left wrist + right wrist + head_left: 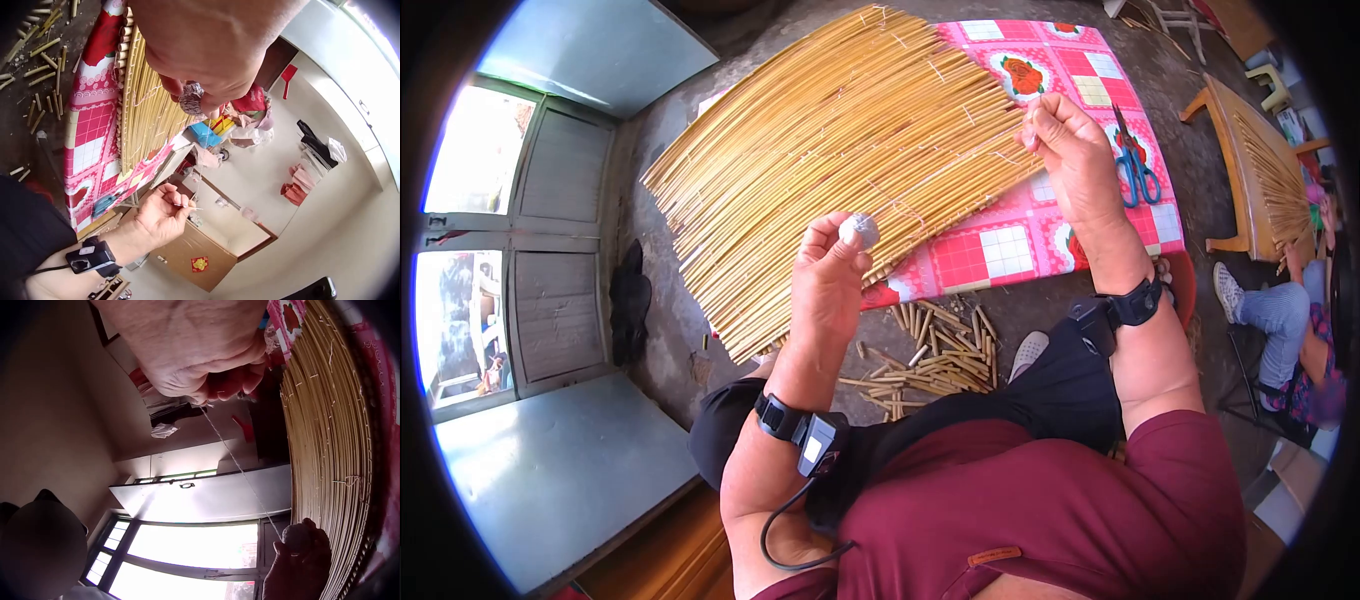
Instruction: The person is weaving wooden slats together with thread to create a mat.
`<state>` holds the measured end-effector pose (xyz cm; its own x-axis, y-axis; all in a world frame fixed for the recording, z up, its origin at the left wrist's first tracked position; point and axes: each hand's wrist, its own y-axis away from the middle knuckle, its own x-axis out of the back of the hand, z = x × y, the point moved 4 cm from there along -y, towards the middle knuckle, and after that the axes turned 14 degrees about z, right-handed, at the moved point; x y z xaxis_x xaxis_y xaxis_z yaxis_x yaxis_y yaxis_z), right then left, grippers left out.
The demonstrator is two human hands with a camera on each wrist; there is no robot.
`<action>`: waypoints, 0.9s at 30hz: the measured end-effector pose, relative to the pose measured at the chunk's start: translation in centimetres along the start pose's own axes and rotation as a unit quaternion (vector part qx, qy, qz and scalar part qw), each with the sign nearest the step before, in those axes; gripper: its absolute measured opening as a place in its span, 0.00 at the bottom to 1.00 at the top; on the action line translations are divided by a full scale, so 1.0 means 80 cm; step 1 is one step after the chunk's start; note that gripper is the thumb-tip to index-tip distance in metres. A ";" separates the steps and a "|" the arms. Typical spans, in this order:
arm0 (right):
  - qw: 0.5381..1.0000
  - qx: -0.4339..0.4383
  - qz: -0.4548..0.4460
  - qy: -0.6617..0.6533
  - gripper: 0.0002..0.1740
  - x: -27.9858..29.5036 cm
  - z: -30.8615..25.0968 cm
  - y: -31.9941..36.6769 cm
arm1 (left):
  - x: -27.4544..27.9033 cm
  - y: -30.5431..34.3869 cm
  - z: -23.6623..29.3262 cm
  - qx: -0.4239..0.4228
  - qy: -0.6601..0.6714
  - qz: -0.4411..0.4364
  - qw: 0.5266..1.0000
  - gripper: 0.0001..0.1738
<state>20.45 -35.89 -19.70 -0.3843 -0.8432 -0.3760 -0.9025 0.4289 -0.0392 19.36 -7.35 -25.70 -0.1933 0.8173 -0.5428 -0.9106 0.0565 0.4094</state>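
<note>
My left hand (pixel 832 268) grips a small ball of grey-white string (pixel 859 231) between thumb and fingers, above the near part of a mat of thin yellow stalks (pixel 840 150). Out to the right, my right hand (pixel 1077 160) pinches the string's free end over the mat's right edge. Between the two hands the string (pixel 240 467) runs taut in the right wrist view. A short pale end sticks out past the right fingertips (pixel 185 211) in the left wrist view. Rows of light stitching bind the stalks together.
Beneath the mat is a table with a pink flowered cloth (pixel 1006 253). Blue-handled scissors (pixel 1138 178) lie on it at the right. Cut stalk pieces (pixel 945 360) litter the floor before me. Another person (pixel 1280 320) sits at the far right by a wooden table (pixel 1235 165).
</note>
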 end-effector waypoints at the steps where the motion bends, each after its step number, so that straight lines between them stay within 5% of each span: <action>1: 1.000 0.000 0.002 -0.016 0.06 0.003 -0.003 -0.001 | -0.002 0.002 -0.001 0.007 -0.025 -0.010 1.000 0.10; 7: 0.993 -0.014 0.012 -0.114 0.06 0.042 -0.012 -0.027 | -0.021 0.019 -0.003 -0.025 -0.229 -0.038 0.972 0.17; 16: 0.981 -0.043 0.073 -0.173 0.05 0.078 -0.012 -0.045 | -0.029 0.025 -0.006 0.056 0.008 -0.052 0.997 0.19; 27: 0.999 -0.031 -0.007 -0.031 0.06 0.043 -0.010 -0.021 | -0.005 0.019 -0.007 0.047 0.074 0.158 0.984 0.22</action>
<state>20.52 -39.78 -20.18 -0.3611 -0.8258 -0.4332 -0.9184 0.3956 0.0113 17.87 -7.90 -25.25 -0.5182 0.7109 -0.4754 -0.7605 -0.1289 0.6364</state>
